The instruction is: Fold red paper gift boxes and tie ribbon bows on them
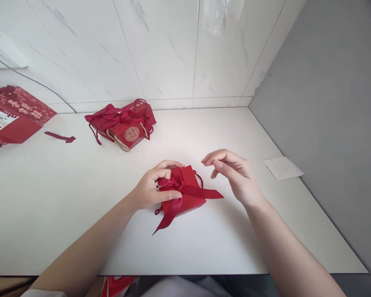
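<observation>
A small red gift box lies on the white table, with a dark red ribbon tied across its top. The ribbon's two tails spread out, one to the right and one toward the table's front edge. My left hand grips the box from its left side, thumb on the ribbon near the knot and fingers along the far edge. Thin red cord loops show at the box's sides. To the right of the box, my right hand hovers in the air with fingers loosely curved and apart, holding nothing.
Several red gift boxes with ribbons and cord handles sit in a group by the tiled wall. Farther left are a larger red printed box and a dark red strip. A white paper lies beside the grey panel.
</observation>
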Tool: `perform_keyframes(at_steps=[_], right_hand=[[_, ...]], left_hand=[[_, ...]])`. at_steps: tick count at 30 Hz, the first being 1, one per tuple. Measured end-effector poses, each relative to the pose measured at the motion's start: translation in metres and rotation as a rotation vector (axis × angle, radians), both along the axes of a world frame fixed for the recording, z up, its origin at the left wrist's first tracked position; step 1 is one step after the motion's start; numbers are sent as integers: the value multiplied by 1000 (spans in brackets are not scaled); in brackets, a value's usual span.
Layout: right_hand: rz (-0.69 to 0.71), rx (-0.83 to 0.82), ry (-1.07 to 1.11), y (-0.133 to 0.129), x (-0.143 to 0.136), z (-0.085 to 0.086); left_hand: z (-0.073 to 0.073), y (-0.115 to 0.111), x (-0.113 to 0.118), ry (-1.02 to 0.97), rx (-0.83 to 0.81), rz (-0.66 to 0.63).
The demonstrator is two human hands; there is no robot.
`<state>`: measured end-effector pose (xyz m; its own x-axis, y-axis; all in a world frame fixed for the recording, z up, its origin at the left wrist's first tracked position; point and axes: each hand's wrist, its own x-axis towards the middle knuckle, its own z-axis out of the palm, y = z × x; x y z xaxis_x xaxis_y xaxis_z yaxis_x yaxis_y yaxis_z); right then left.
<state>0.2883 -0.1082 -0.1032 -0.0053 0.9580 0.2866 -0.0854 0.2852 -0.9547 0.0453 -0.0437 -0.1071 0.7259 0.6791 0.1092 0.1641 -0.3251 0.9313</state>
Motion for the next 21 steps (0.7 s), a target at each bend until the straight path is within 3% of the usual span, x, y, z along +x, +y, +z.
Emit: perform_keyframes(at_steps=[7,12,21], right_hand=[[150,-16,-310,2,-15,-10],[222,77,-510,1,-19,-14],[185,249,-668,-1,-16,-10]], left_hand=[[6,-1,2,94,-51,-8],[6,0,3,104,-59,-9],[14,-3,1,140,127,28]])
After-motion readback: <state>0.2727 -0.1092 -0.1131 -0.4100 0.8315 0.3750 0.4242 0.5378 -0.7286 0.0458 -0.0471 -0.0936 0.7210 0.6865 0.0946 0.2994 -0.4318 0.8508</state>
